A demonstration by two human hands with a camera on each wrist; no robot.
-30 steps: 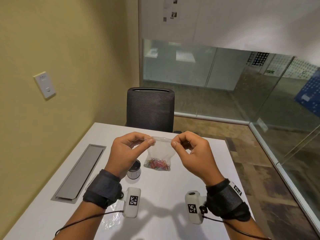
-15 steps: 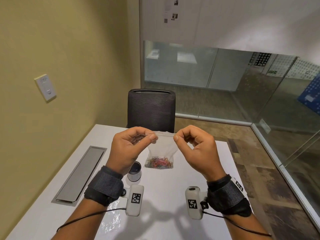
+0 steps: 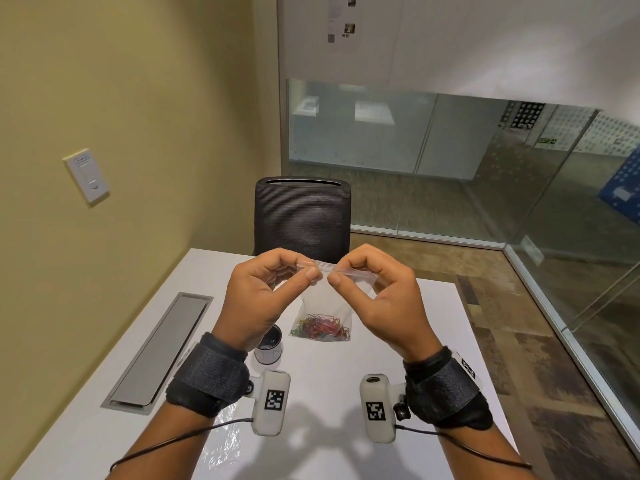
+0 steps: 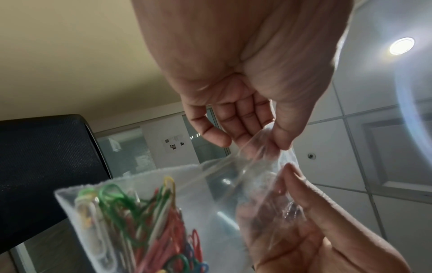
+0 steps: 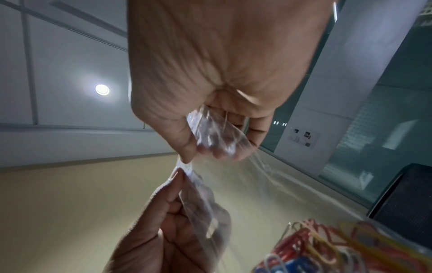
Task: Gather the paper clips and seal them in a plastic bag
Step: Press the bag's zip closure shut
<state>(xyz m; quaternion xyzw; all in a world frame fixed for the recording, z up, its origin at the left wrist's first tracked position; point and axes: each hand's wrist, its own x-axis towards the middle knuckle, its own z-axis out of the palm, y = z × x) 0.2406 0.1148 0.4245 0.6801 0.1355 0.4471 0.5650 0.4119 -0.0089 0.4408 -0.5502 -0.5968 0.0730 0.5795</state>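
A small clear plastic bag (image 3: 323,303) hangs in the air above the white table (image 3: 433,327), with several coloured paper clips (image 3: 320,328) heaped at its bottom. Both hands pinch its top zip strip (image 3: 323,267) between thumb and forefinger. My left hand (image 3: 266,292) holds the strip's left part and my right hand (image 3: 377,292) the right part, thumbs almost touching near the middle. The left wrist view shows the bag (image 4: 210,194) and clips (image 4: 145,227) from below; the right wrist view shows the crumpled bag top (image 5: 217,134) inside my right hand's fingers.
A small round tin (image 3: 269,346) stands on the table below my left hand. A flat piece of clear plastic (image 3: 221,438) lies near the front edge. A grey cable hatch (image 3: 162,348) runs along the table's left side. A black chair (image 3: 302,216) stands at the far edge.
Both hands have risen a little with the bag and their pinching thumbs have slid closer together along the zip strip.
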